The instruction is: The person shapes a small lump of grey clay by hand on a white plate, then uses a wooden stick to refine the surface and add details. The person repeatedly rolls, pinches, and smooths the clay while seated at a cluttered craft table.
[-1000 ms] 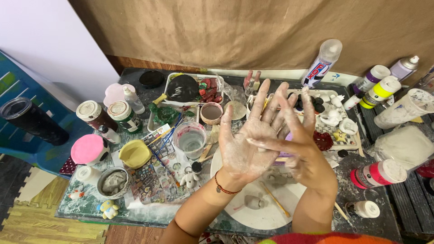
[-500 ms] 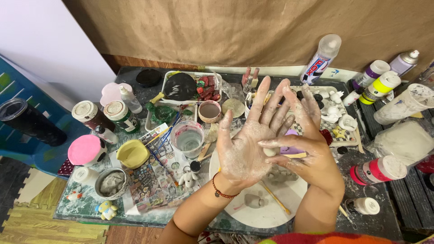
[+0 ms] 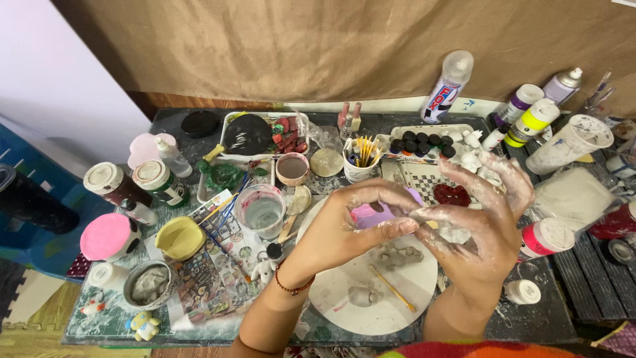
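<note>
My left hand (image 3: 344, 229) and my right hand (image 3: 480, 222) meet above the round white work board (image 3: 344, 301), both dusted with pale grey clay. The left hand is curled, its thumb and fingers pinching a small lilac-pink soft lump (image 3: 374, 215). The right hand is half open, its fingertips touching the left thumb just at 3 o'clock of that lump, while its other fingers spread loosely toward 1 o'clock; it grips nothing that I can make out. So the lump sits between my two hands, held by the left.

Under my hands, at 6 o'clock, a small grey clay ball (image 3: 363, 296) lies on the board, a thin wooden stick (image 3: 392, 289) just beside it, and a lumpy grey clay figure (image 3: 397, 255) a little nearer my fingers.

At 9 o'clock of the left hand stands a clear plastic cup of cloudy water (image 3: 262, 211), with a yellow shallow dish (image 3: 179, 237) beyond it.

Farther off on the table (image 3: 563, 311), at 12 o'clock, a white cup of small sticks (image 3: 360, 159) stands, and at 1 o'clock a white spray can (image 3: 448, 86) leans by the brown paper backdrop (image 3: 298, 46).
</note>
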